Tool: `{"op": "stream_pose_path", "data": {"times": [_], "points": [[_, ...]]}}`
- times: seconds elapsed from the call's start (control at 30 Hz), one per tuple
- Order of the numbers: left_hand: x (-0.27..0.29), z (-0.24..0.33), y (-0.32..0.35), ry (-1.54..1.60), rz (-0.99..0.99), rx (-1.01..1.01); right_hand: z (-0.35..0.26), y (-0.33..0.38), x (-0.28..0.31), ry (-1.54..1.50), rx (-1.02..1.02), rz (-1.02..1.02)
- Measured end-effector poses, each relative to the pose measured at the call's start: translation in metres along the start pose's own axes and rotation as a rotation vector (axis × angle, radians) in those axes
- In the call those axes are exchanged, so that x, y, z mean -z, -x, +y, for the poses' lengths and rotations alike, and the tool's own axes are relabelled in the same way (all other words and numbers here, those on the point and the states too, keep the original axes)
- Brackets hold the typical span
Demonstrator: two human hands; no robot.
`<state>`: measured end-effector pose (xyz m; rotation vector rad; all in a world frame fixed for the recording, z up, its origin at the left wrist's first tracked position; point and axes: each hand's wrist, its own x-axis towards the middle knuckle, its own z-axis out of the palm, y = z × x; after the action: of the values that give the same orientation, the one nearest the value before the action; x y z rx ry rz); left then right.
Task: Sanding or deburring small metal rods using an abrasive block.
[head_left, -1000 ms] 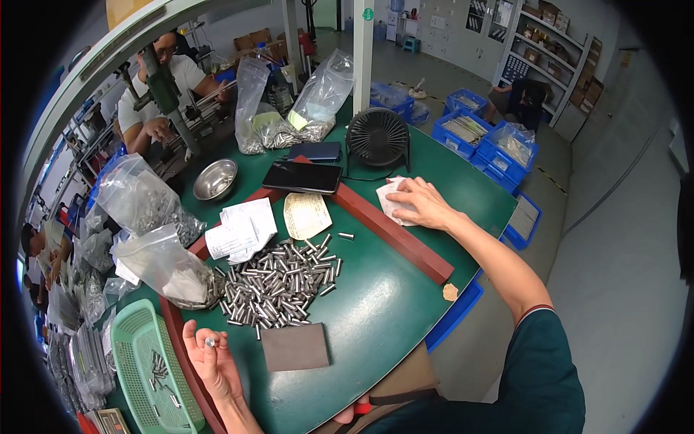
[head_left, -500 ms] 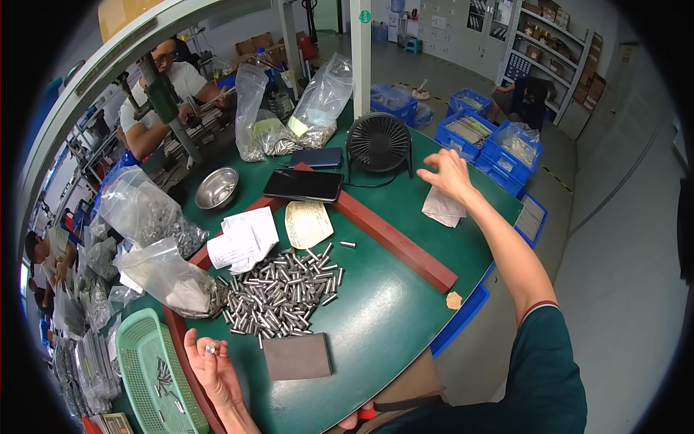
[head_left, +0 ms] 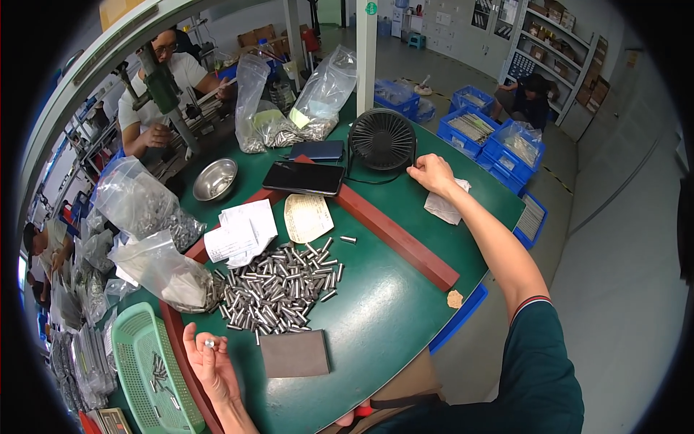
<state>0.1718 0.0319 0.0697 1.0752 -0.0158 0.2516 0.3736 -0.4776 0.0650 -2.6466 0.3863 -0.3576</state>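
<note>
The left grip (head_left: 212,369) pinches a metal pin (head_left: 210,343) at the near left, its round end facing the camera, long axis running roughly along the view. The right grip (head_left: 435,176) curls beside the fan (head_left: 382,139), far right; whether it holds anything, I cannot tell. Bare tabletop (head_left: 383,311) spreads between the loose pins (head_left: 278,288), red bar (head_left: 396,240) and near edge.

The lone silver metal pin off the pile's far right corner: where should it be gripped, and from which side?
Grip the lone silver metal pin across its middle, pinching its long sides, probably from above on the near side. It lies roughly crosswise, apart from the pile of silver metal pins, with bare green table on its near side; the dark red bar lies beyond it.
</note>
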Motion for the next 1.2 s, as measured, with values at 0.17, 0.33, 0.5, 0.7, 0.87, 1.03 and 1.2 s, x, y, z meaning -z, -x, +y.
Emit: {"op": "stream_pose_path", "data": {"times": [0.17, 0.33, 0.5, 0.7, 0.87, 1.03, 1.2], "points": [[-0.001, -0.003, 0.000, 0.017, -0.025, -0.026, 0.002, 0.005, 0.002, -0.110, 0.072, -0.046], [-0.001, -0.004, 0.000, 0.009, -0.011, -0.029, 0.003, 0.006, 0.003, -0.118, 0.080, -0.053], [-0.002, -0.005, 0.000, -0.013, -0.035, 0.019, 0.006, 0.004, 0.003, -0.065, 0.042, 0.007], [-0.002, -0.005, 0.001, -0.008, -0.009, 0.028, 0.006, 0.006, 0.004, -0.081, 0.074, 0.043], [-0.003, -0.003, 0.001, -0.007, 0.021, -0.008, -0.008, 0.020, 0.013, 0.112, 0.044, 0.377], [-0.003, -0.002, 0.002, -0.004, -0.002, 0.037, -0.026, 0.029, 0.009, 0.007, 0.330, 0.566], [-0.001, -0.001, 0.003, -0.032, 0.046, -0.007, -0.037, 0.023, -0.002, 0.032, 0.493, 0.636]]}}
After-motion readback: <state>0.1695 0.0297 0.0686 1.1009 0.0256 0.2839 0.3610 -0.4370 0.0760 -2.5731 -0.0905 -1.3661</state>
